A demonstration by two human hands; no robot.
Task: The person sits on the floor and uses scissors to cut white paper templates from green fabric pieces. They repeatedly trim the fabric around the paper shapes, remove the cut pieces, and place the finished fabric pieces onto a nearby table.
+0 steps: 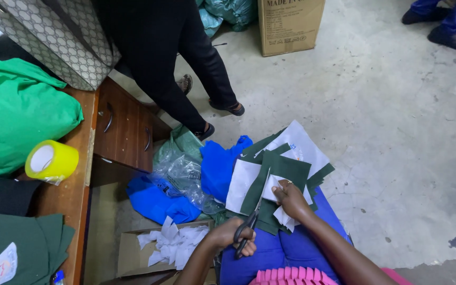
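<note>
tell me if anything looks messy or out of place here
Mostly clutter: blue cloth and clear plastic wrap lie heaped on the floor, and white offcuts fill a flat cardboard box. The roll of yellow tape sits near the desk edge.

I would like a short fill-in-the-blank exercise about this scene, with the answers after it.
1. The left hand grips black ____.
2. The right hand holds a small piece of ____ fabric.
3. The tape roll on the wooden desk is ____.
4. The cardboard box holds white ____.

Answers: scissors; white; yellow; scraps
</note>
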